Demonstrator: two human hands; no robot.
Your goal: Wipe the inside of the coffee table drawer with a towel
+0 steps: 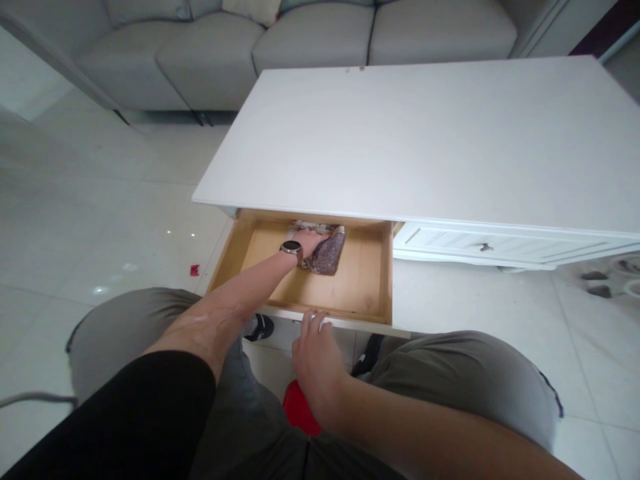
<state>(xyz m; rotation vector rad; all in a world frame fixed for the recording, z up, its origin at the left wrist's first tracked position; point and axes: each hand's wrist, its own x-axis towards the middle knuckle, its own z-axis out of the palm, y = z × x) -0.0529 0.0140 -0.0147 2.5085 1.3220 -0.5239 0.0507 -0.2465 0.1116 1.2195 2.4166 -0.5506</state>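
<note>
My left hand, with a dark round watch on its wrist, reaches into an open wooden drawer. It is closed on a flat, dark brown speckled thing with a paler patterned part at the back, perhaps a folded cloth or packet. The fingertips are partly hidden, and the thing rests on or just above the drawer's floor. My right hand has its fingers curled over the top edge of the drawer front, gripping it near the middle.
The drawer sticks out of a white coffee table between my knees. A shut drawer with a small knob is to its right. Behind stands a grey sofa. A red scrap lies on the tiled floor; something red shows below my right hand.
</note>
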